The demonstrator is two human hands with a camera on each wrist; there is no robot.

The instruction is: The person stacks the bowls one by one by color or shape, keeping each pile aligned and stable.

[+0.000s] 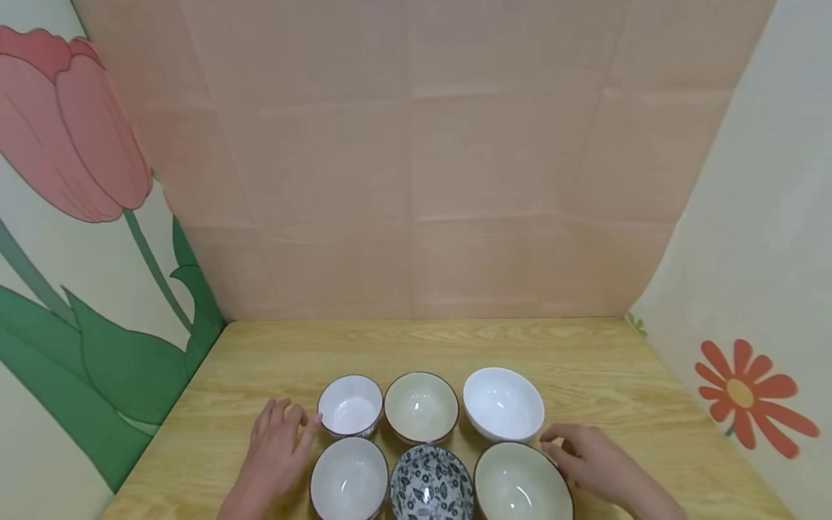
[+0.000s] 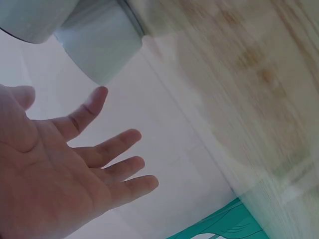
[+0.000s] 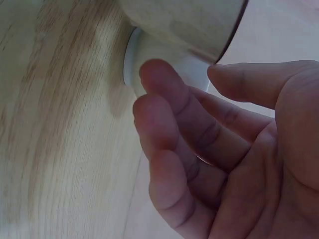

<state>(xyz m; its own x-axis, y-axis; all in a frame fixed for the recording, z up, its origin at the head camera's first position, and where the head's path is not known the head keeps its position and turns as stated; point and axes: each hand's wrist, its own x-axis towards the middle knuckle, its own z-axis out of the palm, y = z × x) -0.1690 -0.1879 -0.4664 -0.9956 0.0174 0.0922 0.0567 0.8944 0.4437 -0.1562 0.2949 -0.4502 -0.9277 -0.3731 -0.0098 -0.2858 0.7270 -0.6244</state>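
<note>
Bowls stand in two rows of three. My left hand [image 1: 276, 446], fingers spread, is beside the small white bowl [image 1: 351, 406] at the back left; in the left wrist view its palm [image 2: 55, 174] holds nothing. Below that stands another white bowl [image 1: 349, 478]. My right hand [image 1: 594, 462] has loosely bent fingers beside the cream bowl [image 1: 520, 484] at the front right. Its thumb [image 3: 244, 82] is at that bowl's rim; whether they touch I cannot tell. Behind is a plain white bowl [image 1: 503, 403]. The middle column has a dark-rimmed cream bowl [image 1: 421, 406] and a blue-and-white patterned bowl [image 1: 432, 482].
The bowls stand close together on a wood-grain table [image 1: 416, 343]. A pinkish sheet [image 1: 416, 180] hangs behind it. A tulip-printed panel [image 1: 78, 130] borders the left side, a flower-printed one [image 1: 741, 393] the right.
</note>
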